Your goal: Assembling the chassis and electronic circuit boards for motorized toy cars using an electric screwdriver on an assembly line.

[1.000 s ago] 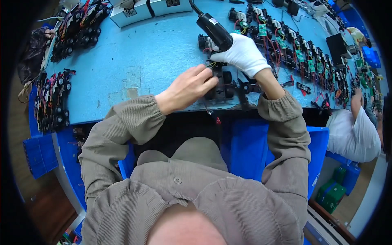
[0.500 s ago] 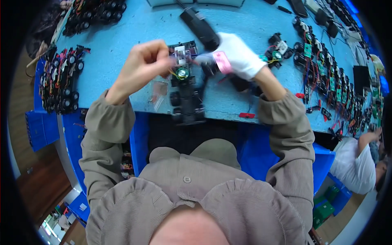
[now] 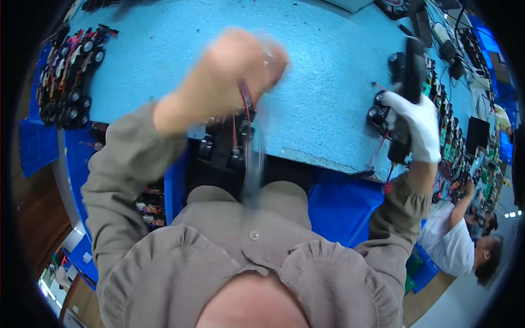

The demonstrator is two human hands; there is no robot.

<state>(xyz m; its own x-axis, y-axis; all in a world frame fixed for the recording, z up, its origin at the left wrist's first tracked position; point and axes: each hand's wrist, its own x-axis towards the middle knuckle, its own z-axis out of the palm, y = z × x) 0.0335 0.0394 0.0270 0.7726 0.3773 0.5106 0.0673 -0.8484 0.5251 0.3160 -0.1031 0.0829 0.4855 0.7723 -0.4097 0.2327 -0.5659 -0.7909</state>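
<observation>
My left hand (image 3: 240,63), bare and smeared by motion, is raised over the near middle of the table. Its fingers are too blurred to read. Red and dark wires (image 3: 245,95) show just under it. Below, a black toy car chassis (image 3: 219,150) with wheels juts over the table's near edge, partly covered by my hand and wrist. A blurred, see-through strip (image 3: 254,164) crosses beside it. At the right, my right hand (image 3: 420,128), in a white glove, is closed around a long black electric screwdriver (image 3: 413,71). Another wheeled chassis (image 3: 377,115) lies beside that hand, partly hidden.
Rows of wheeled chassis stand at the table's left (image 3: 74,82) and right (image 3: 445,131). Cables and black adapters (image 3: 447,49) lie at the far right. Blue bins (image 3: 344,210) sit below the near edge. A person in a white top (image 3: 448,235) is at the right.
My right hand has carried the screwdriver from the middle to the right. My left hand has shifted slightly right and up, off the chassis. The view has shifted as well.
</observation>
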